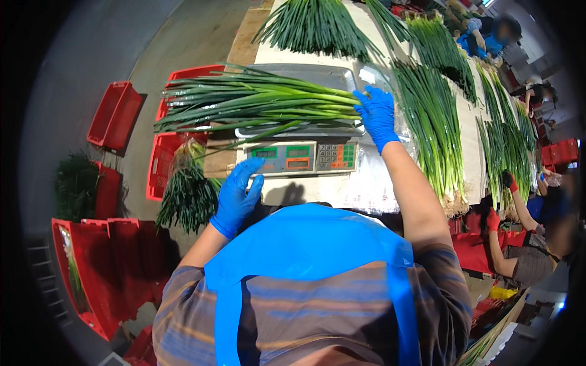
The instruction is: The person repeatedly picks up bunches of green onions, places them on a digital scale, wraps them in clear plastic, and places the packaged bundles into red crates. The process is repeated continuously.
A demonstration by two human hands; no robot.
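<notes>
A bunch of long green onions (pixel 274 98) lies across the metal tray (pixel 293 71) of a digital scale, its leaves reaching past the tray's left side. My right hand (pixel 377 110), in a blue glove, is at the pale stem end of the bunch, fingers bent over it; whether it grips is hard to tell. My left hand (pixel 240 190), also blue-gloved, is apart from the bunch, in front of the left end of the scale's display panel (pixel 281 158). Its thumb and fingers are spread and hold nothing. The keypad (pixel 336 156) is at the panel's right.
Bunches of green onions (pixel 430 132) lie on the table to the right, and another pile (pixel 316 27) lies beyond the scale. Clear plastic bags (pixel 373 183) are beside the keypad. Red crates (pixel 114 116) stand at left, one near a bagged bunch (pixel 187 196). Several people work at right.
</notes>
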